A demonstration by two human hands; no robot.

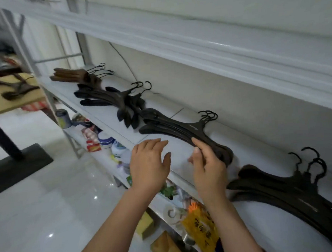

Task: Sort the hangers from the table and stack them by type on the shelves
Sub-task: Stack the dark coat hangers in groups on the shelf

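Left edge of frame: wooden table (6, 106), few dark hangers (18, 91) lying on it. Shelf (101, 112) runs from upper left to lower right with four piles along it: brown wooden stack (69, 74) farthest left, black stack (108, 98) next, third black stack (181, 130) at centre, fourth black stack (283, 192) lower right. My left hand (148, 162), bottom centre, fingers straight and spread over shelf front edge, holding nothing. My right hand (209, 164) just right of it, fingers bent over third stack's near arm, thumb at its edge; pinch or mere touch, cannot tell.

Right hand (207, 162) touches 1 black hanger stack (181, 129); left hand (148, 164) hovers.
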